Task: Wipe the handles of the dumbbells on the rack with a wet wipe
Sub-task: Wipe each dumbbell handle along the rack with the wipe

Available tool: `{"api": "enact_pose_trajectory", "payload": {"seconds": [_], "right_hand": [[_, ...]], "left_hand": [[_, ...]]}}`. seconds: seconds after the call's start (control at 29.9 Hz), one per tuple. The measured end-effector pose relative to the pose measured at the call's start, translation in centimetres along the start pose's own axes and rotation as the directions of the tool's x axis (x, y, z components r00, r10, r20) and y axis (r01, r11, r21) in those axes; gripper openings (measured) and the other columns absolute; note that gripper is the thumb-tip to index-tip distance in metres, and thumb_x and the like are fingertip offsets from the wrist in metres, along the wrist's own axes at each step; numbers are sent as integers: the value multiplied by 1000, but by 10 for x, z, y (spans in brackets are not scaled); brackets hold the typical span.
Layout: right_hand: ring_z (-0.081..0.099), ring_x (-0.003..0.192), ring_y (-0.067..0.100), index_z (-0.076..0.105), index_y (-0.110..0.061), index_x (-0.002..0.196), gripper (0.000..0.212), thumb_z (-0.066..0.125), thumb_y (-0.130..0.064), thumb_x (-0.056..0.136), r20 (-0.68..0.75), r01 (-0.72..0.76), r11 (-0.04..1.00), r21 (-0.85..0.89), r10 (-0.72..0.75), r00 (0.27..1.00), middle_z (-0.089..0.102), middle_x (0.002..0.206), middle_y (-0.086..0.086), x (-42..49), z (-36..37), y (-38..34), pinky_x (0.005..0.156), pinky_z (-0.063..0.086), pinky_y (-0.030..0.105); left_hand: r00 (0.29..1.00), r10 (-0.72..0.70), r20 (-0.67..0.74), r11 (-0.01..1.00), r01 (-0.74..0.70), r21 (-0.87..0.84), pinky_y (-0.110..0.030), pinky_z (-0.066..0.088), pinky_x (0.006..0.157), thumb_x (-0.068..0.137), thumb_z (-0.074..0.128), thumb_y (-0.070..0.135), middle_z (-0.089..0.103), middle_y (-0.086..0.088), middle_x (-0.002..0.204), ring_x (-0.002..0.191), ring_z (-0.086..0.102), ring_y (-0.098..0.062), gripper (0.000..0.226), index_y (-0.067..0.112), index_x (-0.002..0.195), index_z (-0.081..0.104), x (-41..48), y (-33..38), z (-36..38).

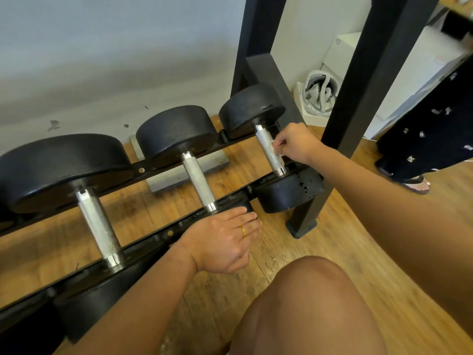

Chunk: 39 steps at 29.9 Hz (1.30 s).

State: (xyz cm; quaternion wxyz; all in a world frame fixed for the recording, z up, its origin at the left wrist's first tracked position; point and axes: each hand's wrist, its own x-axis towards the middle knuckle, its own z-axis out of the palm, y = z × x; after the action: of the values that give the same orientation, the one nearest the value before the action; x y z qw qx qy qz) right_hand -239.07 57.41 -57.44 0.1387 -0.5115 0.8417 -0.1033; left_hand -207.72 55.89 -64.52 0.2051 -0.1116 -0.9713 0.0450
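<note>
Three black dumbbells with knurled silver handles lie across the low rack rails [153,163]. My right hand [294,142] is against the right side of the right dumbbell's handle [267,144], fingers pinched on a small white wet wipe [279,147], most of it hidden in the hand. My left hand [225,242] lies flat with fingers together on the near head of the middle dumbbell, covering it, just below that handle [198,181]. The left dumbbell's handle [98,226] is untouched.
A black rack upright [358,85] and its foot [300,228] stand right beside my right forearm. Another person's sandalled foot [416,184] is on the wooden floor at right. My knee [307,303] is near the front. A grey metal plate [179,175] lies under the rack.
</note>
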Motion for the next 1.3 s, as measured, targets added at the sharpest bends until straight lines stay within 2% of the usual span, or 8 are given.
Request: {"api": "enact_pose_trajectory", "payload": {"seconds": [0.3,0.43,0.5,0.67,0.74,0.8,0.9,1.3], "right_hand": [[64,89,5,80,-14,88,7,75,-9,85,342,93,980,-176,-27,939,73,90,-7,-16,-19,3,87,52,27],[60,81,-1,77,-17,88,5,77,-12,85,257,61,993,-102,-33,966,67,82,-14,-13,-23,-3,73,43,16],[60,80,-1,76,-17,85,8,76,-10,85,219,46,996,-77,-28,975,66,80,-14,-15,-19,-1,77,46,17],[64,87,4,79,-18,88,11,72,-10,88,392,75,976,-204,11,920,72,89,-7,-13,-22,-4,84,51,24],[63,81,0,78,-14,87,8,73,-8,86,269,32,993,-115,0,963,72,88,-4,-9,-23,-8,81,53,21],[64,85,3,78,-13,90,8,73,-9,87,-8,-18,995,96,18,1000,73,93,-3,-3,-19,-11,86,53,23],[66,102,12,78,-12,105,16,69,-13,91,-284,-20,960,279,103,953,74,109,1,6,-5,-19,95,48,24],[67,102,23,79,-8,99,15,66,-7,92,-294,-54,978,203,114,949,75,105,8,1,20,-24,91,49,23]], "left_hand": [[1000,-5,16,1000,5,-9,-41,38,119,98,46,36,70,-6,131,129,62,-23,46,11,126,73,0,1,0],[1000,-6,4,1000,6,-12,-41,40,118,98,47,35,70,-7,130,128,62,-23,45,11,125,73,0,0,0],[1000,-5,4,1000,5,-13,-41,41,117,97,48,35,71,-7,130,128,63,-23,45,11,125,73,0,1,0],[1000,-1,1,1000,1,3,-40,38,119,98,47,35,70,-7,131,128,62,-23,45,11,125,73,-1,1,0],[1000,-2,-1,1000,2,6,-40,37,119,98,48,35,71,-7,130,128,62,-23,44,11,125,73,0,1,0],[1000,-3,-3,1000,3,7,-40,35,120,97,49,35,71,-7,130,128,62,-22,44,11,125,74,1,1,0],[1000,-7,-5,1000,7,7,-39,35,120,97,50,35,71,-7,130,127,63,-23,44,11,124,74,0,2,-1],[1000,-5,-6,1000,5,19,-39,32,121,97,49,36,71,-6,130,128,62,-22,44,11,125,74,0,1,0]]}}
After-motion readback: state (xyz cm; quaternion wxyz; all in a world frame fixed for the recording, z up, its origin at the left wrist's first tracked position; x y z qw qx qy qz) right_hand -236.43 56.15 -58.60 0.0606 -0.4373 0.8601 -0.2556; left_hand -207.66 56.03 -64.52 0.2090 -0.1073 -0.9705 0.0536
